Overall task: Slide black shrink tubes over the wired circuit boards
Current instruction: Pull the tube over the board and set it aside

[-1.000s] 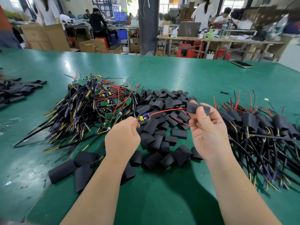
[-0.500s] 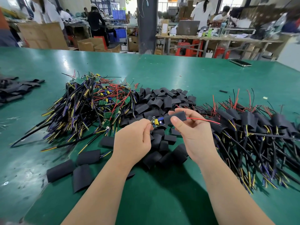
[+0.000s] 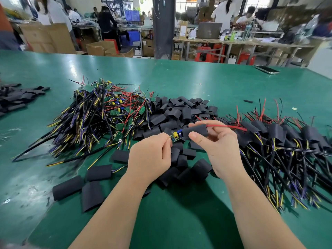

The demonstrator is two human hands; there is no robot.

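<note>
- Further over the circuit board (image 3: pixel 175 135) goes the shrink tube (image 3: pixel 196 131), red wire (image 3: pixel 227 126) now poking out its right end.
- Left hand (image 3: pixel 150 155) pinches the board, right hand (image 3: pixel 218 146) grips the tube, frame centre.

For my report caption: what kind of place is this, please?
Most likely a small electronics assembly workshop: heaps of wired circuit boards and black shrink tubes on a green worktable, with cardboard boxes and other workers behind.

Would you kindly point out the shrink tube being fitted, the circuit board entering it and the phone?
shrink tube (image 3: pixel 197 129): head view, middle of the sleeve.
circuit board (image 3: pixel 175 136): head view, exposed end.
phone (image 3: pixel 267 69): head view, screen centre.
</note>
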